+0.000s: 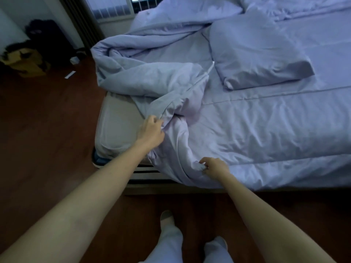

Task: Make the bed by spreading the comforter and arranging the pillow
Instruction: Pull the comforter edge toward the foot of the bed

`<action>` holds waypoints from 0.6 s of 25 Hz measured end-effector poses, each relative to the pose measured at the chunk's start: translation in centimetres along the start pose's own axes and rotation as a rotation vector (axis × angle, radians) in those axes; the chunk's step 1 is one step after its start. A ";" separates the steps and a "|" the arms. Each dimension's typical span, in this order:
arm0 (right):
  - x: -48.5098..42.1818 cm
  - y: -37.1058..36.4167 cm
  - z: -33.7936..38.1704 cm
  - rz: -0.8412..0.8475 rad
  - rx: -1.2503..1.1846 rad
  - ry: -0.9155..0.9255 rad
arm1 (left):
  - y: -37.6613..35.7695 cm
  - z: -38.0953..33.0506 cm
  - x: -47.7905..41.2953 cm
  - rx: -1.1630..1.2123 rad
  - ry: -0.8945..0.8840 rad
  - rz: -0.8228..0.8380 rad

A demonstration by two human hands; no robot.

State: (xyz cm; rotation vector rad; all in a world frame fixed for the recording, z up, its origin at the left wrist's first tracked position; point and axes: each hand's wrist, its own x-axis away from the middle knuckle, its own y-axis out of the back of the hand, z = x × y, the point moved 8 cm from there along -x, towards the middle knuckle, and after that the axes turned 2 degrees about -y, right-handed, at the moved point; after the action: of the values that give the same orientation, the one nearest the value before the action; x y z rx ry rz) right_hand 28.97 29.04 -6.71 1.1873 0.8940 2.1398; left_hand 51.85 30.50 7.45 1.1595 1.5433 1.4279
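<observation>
A pale lilac comforter (152,76) lies bunched and twisted over the left part of the bed, its far part heaped toward the window. A lilac pillow (254,54) lies flat on the bed to the right of the heap. My left hand (151,130) grips a fold of the comforter near the bare mattress corner (114,122). My right hand (214,167) pinches the comforter's edge at the near side of the bed. The rest of the bed is covered by smooth lilac fabric (266,126).
Dark wooden floor (47,139) runs along the left and near sides of the bed. A dark bag and a cardboard box (26,61) sit in the far left corner. A barred window (117,8) is behind the bed. My legs and feet stand at the bottom.
</observation>
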 end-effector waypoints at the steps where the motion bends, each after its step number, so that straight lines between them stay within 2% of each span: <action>1: -0.3 -0.4 0.0 0.005 0.004 -0.022 | 0.6 -0.7 -1.6 -0.016 -0.064 -0.025; 4: -1.2 -1.5 -0.1 0.006 -0.029 -0.082 | 1.2 -3.1 -6.3 -0.070 -0.253 -0.063; 8: -1.5 -4.9 -0.5 0.064 -0.215 -0.210 | -0.6 -5.7 -11.5 -0.164 -0.417 -0.025; 10: -1.3 -6.1 -0.1 0.053 -0.303 -0.268 | -1.8 -6.5 -13.6 -0.197 -0.486 0.025; 13: -1.0 -6.6 0.5 0.035 -0.371 -0.334 | -2.3 -8.0 -14.9 -0.077 -0.567 0.135; 15: -1.2 -6.3 1.0 0.020 -0.398 -0.352 | -2.3 -9.0 -15.0 -0.113 -0.634 0.203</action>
State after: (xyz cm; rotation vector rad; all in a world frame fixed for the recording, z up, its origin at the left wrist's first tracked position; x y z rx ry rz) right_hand 31.22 32.53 -11.64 1.3026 0.2876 1.9190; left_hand 48.10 13.43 5.33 1.5411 0.9132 1.0953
